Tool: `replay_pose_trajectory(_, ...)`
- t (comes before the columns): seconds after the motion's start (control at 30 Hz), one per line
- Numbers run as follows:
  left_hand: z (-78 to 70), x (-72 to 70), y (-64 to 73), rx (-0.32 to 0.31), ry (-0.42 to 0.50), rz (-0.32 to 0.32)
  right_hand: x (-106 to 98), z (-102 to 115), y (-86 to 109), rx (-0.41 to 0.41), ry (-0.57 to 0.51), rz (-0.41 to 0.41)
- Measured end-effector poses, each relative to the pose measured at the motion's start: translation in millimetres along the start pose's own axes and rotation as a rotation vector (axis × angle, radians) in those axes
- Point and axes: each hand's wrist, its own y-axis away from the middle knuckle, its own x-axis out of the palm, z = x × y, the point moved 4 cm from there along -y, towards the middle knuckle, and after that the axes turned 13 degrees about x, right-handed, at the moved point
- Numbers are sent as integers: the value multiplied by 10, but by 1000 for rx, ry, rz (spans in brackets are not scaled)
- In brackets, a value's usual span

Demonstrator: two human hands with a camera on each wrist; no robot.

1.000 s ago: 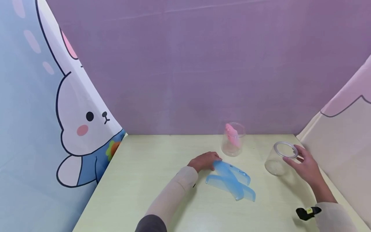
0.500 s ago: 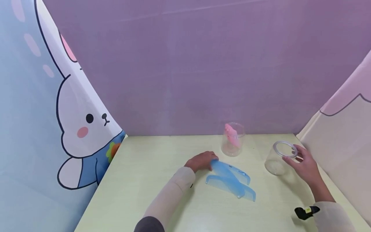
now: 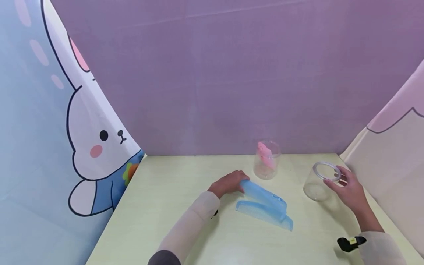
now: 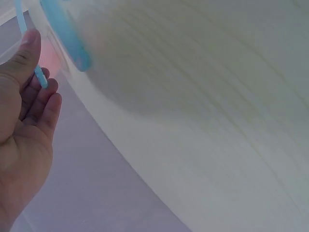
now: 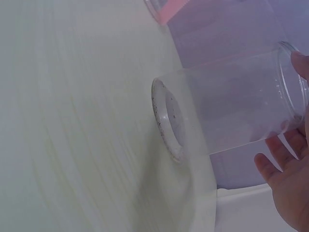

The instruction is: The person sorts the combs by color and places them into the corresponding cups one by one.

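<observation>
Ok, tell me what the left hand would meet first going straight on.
Beyond the blue comb it pinches, the left hand would probably meet the clear jar with the pink item inside, though depth is unclear.

1. In the head view, we get bright, even light; soft shadows lie at 6 and 4 o'clock.
2. Both wrist views look dimmer and hazy to us, the table grain smeared.
3. At the left wrist, we find the combs toward 10 o'clock soft, the table edge bowed.
4. At the right wrist, we catch glints on the jar toward 2 o'clock.
</observation>
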Motion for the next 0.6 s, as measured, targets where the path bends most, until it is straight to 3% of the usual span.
replay_pose_trajectory(0.37, -29, -45, 24, -9, -2, -48, 3, -10, -6, 4, 4, 2)
replay_pose_trajectory(0.6, -105, -141, 28, -35, 12, -117, 9, -16, -14, 7, 10, 1)
